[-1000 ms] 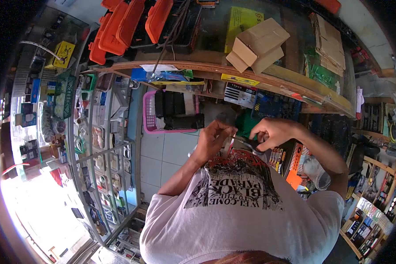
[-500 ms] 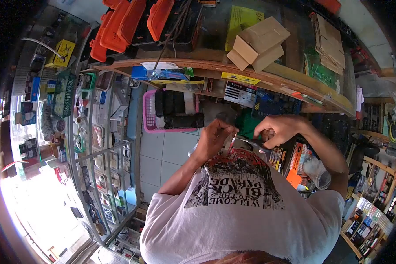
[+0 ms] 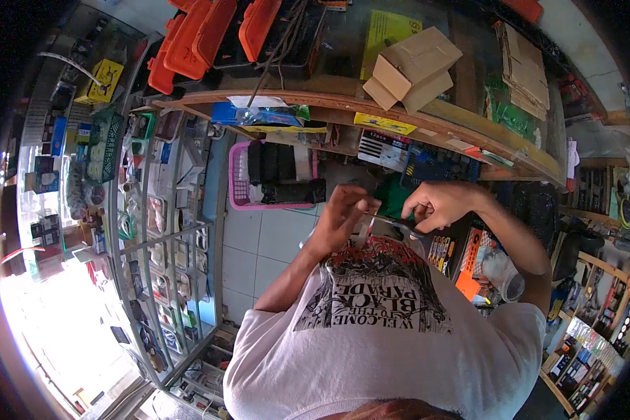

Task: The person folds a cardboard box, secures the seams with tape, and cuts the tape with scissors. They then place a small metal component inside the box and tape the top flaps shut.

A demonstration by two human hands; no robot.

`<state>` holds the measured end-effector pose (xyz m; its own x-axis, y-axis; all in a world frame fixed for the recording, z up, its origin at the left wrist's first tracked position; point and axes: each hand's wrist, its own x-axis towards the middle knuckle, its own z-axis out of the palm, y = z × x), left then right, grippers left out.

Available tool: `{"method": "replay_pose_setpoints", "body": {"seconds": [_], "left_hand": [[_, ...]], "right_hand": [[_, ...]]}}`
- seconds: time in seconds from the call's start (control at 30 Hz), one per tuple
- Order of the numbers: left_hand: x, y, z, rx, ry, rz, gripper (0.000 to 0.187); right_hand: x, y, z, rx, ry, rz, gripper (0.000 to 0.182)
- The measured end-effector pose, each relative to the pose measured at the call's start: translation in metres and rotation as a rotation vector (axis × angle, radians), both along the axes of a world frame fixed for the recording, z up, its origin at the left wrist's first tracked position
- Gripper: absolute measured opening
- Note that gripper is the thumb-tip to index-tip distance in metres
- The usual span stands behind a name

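My left hand (image 3: 339, 220) is raised in front of my chest, with thumb and fingers drawn close together. A small, pale, see-through piece seems to be at its fingertips, too small to name. Across from it, my right hand (image 3: 435, 208) is curled with the fingers bent down, closed on a slim tool with a dark handle (image 3: 406, 225). The tool's thin shiny metal part points left toward my left hand. Its exact kind cannot be made out. Below both hands lies the printed front of the white T-shirt (image 3: 371, 350).
A wooden-edged glass counter (image 3: 469, 133) runs ahead, bearing a cardboard box (image 3: 416, 66) and orange organizer lids (image 3: 196, 42). A pink basket (image 3: 239, 178) with dark packs stands on the tiled floor. Glass display shelves (image 3: 168, 245) line the left; a clear jar (image 3: 511, 287) is at right.
The fingers of my left hand have loosened and lifted slightly from the metal part of the tool. My right hand has tilted a little, its tool lying slightly lower.
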<state>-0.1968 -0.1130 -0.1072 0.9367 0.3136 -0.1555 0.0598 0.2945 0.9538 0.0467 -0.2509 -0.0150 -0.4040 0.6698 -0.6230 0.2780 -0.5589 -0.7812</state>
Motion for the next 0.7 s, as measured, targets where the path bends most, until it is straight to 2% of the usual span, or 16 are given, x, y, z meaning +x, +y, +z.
{"method": "replay_pose_setpoints", "body": {"seconds": [0.07, 0.17, 0.27, 0.3, 0.4, 0.5, 0.57, 0.6, 0.7], "left_hand": [[-0.005, 0.000, -0.016, -0.097, -0.132, -0.048, 0.046], [-0.010, 0.009, -0.026, 0.273, -0.253, -0.168, 0.079], [-0.011, 0.004, -0.043, 0.181, -0.284, -0.137, 0.099], [-0.010, 0.002, -0.043, 0.174, -0.288, -0.117, 0.100], [-0.009, -0.002, -0.046, 0.143, -0.284, -0.060, 0.106], [-0.005, -0.004, -0.055, 0.111, -0.267, -0.029, 0.114], [0.003, -0.002, -0.052, 0.112, -0.273, 0.000, 0.120], [0.009, 0.000, -0.044, 0.151, -0.356, 0.012, 0.121], [0.030, 0.008, 0.005, 0.215, -0.576, 0.049, 0.124]], "right_hand": [[0.002, -0.004, -0.009, 0.012, -0.014, -0.023, 0.036], [0.005, -0.013, -0.016, 0.041, -0.030, -0.064, 0.033], [0.012, -0.020, -0.002, 0.228, -0.173, -0.067, 0.035], [0.016, -0.022, 0.011, 0.316, -0.242, -0.061, 0.036], [0.034, -0.039, 0.056, 0.449, -0.572, -0.402, 0.029], [0.073, -0.052, 0.089, 0.246, -0.738, -0.697, 0.026], [0.115, -0.069, 0.069, 0.226, -0.876, -0.646, 0.026], [0.116, -0.062, 0.074, 0.126, -0.970, -0.667, 0.023], [0.115, -0.049, 0.081, 0.193, -1.368, -0.602, 0.019]]}}
